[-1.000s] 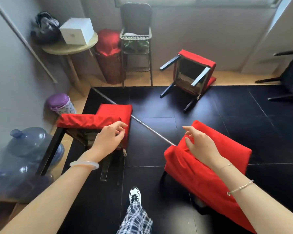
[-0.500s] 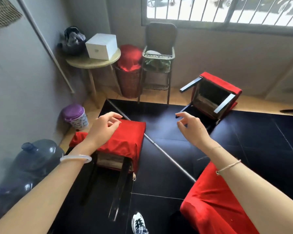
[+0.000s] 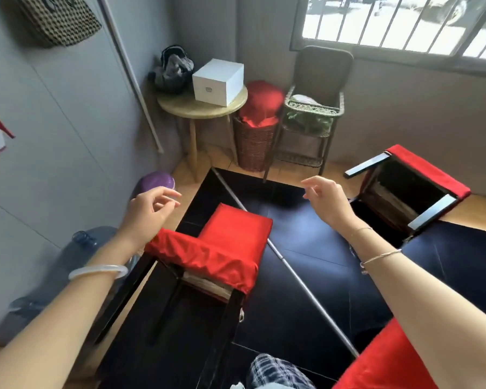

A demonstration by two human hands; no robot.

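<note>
My left hand [image 3: 149,210] hovers above the left end of a red-covered stool [image 3: 222,248] lying on its side, fingers loosely curled and holding nothing. My right hand [image 3: 327,202] is raised over the black floor mat [image 3: 306,242], fingers relaxed and empty. A second red-covered stool [image 3: 387,363] shows at the bottom right corner. A third one [image 3: 413,186] lies tipped over at the far right, its underside and dark legs facing me.
A thin metal pole [image 3: 286,265] lies diagonally across the mat. A large water bottle [image 3: 62,270] and a purple-lidded container [image 3: 156,181] sit by the left wall. A round table with a white box [image 3: 218,81], a wicker basket [image 3: 253,144] and a rattan chair [image 3: 314,108] stand at the back.
Both hands have lifted off the two near stools and moved up and forward. The view has tilted up, and the right stool has slid toward the bottom corner.
</note>
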